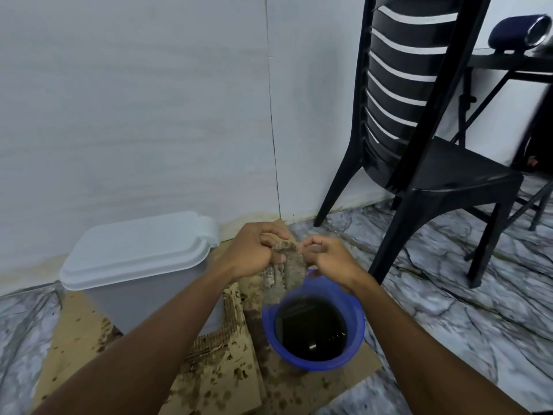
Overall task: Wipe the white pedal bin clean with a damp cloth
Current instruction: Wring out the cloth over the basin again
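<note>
We face a white wall (134, 115) that fills the upper left of the frame, with a black plastic chair (449, 175) standing at the right on a grey marbled floor (449, 295). A stained sheet of cardboard (224, 378) lies across the lower middle. On it, at the left of centre, stands the white pedal bin (134, 256), upright against the wall with its lid down. Just right of the bin, also on the cardboard, sits a blue bowl (299, 365) of dark water.

Our two forearms reach up from the bottom edge and meet at the centre, above the far rim of the bowl. Our left hand (254, 250) and right hand (329, 259) both have fingers curled and pinch the top edge of a grey, wet-looking cloth (287, 271), one hand at each side. The cloth hangs down between them, its lower end at the bowl's rim. The bin stands just left of this grip and below it, and neither hand nor cloth touches it.
</note>
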`<state>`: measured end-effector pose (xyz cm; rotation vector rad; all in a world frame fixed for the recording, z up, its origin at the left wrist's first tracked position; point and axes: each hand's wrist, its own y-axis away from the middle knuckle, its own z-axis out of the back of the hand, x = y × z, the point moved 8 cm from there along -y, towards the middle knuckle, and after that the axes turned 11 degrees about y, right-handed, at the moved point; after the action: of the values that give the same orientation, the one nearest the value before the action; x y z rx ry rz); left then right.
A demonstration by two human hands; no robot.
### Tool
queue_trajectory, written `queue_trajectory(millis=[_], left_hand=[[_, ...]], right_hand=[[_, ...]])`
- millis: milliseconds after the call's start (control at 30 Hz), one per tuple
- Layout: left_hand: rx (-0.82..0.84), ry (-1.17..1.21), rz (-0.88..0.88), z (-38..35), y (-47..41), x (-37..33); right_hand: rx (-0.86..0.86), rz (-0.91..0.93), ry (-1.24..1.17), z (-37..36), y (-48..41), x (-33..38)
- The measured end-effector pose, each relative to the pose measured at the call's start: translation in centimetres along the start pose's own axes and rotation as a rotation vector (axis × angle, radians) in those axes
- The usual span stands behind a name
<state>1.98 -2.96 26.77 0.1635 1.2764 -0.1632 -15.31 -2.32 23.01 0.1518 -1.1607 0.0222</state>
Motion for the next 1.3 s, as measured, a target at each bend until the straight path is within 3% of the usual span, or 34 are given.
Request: queue_trajectory(millis=[167,333,467,700,833,900,1000,1100,1300], left_hand=[[0.051,-0.106,0.01,-0.3,-0.7,2.3],[0.12,-0.313,-0.041,-1.1,-1.1,5.8],[0.282,-0.547,-0.076,-4.1,-0.3,9.5],[0.444,-0.582,0.112,-7.9,0.9,16.9],[0.484,-0.437,0.138,-9.3,-0.5,18.8],[0.445,-0.481,0.166,-10.2,-1.5,20.2],[0.396,-0.56,0.145,-12.0,-1.5,23.5],[0.524,-0.541,0.167,-14.1,0.6,26.6],[0.473,-0.523,-0.022,-14.2,1.2,26.8]], right_hand=[[0.018,-0.11,-0.08,-0.9,-0.2,-2.5],[-0.022,-0.201,0.068,-0.3,-1.3,-5.4],[0.168,-0.264,0.187,-2.2,-0.6,-8.2],[0.38,-0.433,0.278,-4.9,1.7,-15.6],[0.351,-0.517,0.243,-5.0,1.6,-18.7],[0.284,-0.541,0.24,-5.1,1.2,-20.6],[0.193,-0.445,0.371,-5.7,0.7,-23.6],[0.298,-0.305,0.477,-8.2,1.7,-25.2],[0.243,-0.206,0.577,-9.6,2.4,-25.7]])
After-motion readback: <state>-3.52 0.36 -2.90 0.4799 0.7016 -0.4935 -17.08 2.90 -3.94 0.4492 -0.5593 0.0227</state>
